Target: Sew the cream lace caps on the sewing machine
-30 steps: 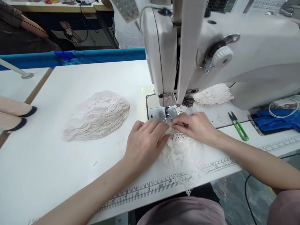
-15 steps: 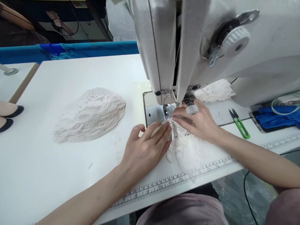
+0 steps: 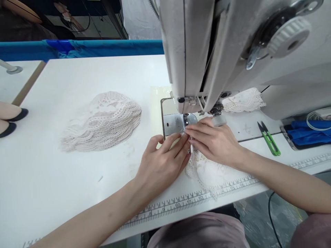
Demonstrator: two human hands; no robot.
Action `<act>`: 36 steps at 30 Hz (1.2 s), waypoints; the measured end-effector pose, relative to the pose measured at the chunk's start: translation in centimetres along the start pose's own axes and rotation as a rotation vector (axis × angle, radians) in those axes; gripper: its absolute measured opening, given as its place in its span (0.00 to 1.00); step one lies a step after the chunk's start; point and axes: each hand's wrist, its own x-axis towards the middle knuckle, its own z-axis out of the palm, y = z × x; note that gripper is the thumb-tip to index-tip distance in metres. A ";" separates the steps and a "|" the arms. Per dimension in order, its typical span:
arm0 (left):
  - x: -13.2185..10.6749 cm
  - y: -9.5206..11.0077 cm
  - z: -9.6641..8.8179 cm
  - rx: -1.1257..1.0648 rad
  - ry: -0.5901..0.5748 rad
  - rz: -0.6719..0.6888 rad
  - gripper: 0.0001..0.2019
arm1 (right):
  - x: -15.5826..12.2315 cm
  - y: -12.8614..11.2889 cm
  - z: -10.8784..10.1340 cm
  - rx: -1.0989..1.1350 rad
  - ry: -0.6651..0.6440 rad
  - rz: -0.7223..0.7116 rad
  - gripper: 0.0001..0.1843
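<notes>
My left hand (image 3: 162,160) and my right hand (image 3: 218,141) are meeting at the near side of the sewing machine's needle area (image 3: 185,120), their fingertips almost touching each other. Both are resting on a piece of white lace (image 3: 210,170), which is lying under my right palm and spreading toward me from between my hands, its scalloped edge reaching over the printed ruler (image 3: 178,205). My left fingers are bending and spreading a little, their tips pressing at the lace's folded edge; my right fingers are lying nearly straight and close together over it. I cannot tell whether either thumb is pinching the fabric from beneath. Just beyond my left fingertips the metal plate (image 3: 172,124) is showing. Well off to the left of my left hand, a layered pile of lace (image 3: 103,124) is lying on the white table (image 3: 77,193). Beyond my right hand, another lace piece (image 3: 245,100) is sitting behind the needle area, and green-handled snips (image 3: 270,139) are lying to the right.
</notes>
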 end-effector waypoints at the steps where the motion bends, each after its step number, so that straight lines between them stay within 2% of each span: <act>1: 0.0 0.0 0.0 0.000 0.002 0.000 0.08 | 0.0 0.0 0.0 -0.015 0.002 -0.004 0.16; 10: -0.1 -0.1 0.0 -0.016 0.003 0.002 0.08 | 0.1 -0.6 -0.1 -0.093 -0.074 0.069 0.18; 17: -0.3 -0.2 0.2 -0.045 0.022 -0.002 0.09 | 0.0 -0.8 -0.3 -0.044 -0.060 0.010 0.18; 23: -0.3 -0.2 0.1 -0.041 0.016 -0.001 0.11 | 0.1 0.1 -0.1 -0.128 -0.110 0.101 0.21; 29: -0.2 -0.1 0.1 -0.037 0.036 -0.010 0.10 | 0.5 1.3 0.3 -0.210 -0.091 0.167 0.22; 33: -0.3 -0.1 0.2 -0.041 0.029 -0.008 0.11 | 0.5 1.7 0.0 -0.135 -0.058 0.187 0.20; 36: -0.3 -0.1 0.2 -0.043 0.020 -0.012 0.11 | 0.4 1.8 -0.4 0.087 0.018 0.224 0.14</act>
